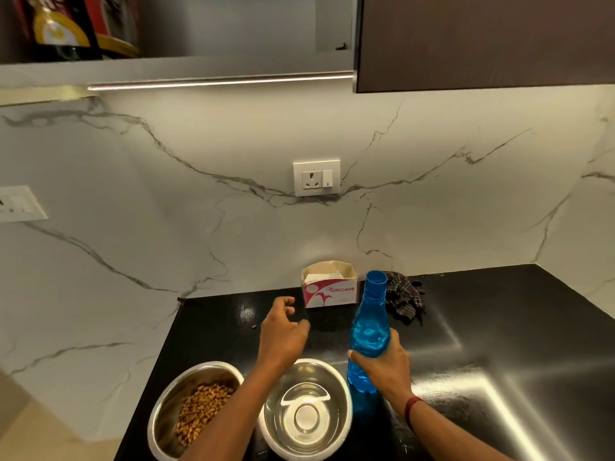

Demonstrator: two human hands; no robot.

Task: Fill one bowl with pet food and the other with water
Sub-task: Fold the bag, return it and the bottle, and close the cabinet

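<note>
Two steel bowls stand side by side at the near edge of the black counter [499,327]. The left bowl [173,404] holds brown pet food kibble [199,410]. The right bowl [336,410] holds clear water that reflects a ceiling light. A blue plastic bottle [369,331] stands upright just right of that bowl, its mouth uncapped. My right hand [387,364] grips the bottle around its lower body. My left hand [283,331] hovers above the counter behind the bowls, fingers loosely curled with nothing in them. My left forearm crosses between the two bowls.
A small open cardboard tissue box [329,287] marked Origami sits against the marble backsplash. A crumpled checked cloth [404,299] lies right of it. A wall socket [316,178] is above. One stray kibble [254,326] lies on the counter. Cabinets hang overhead.
</note>
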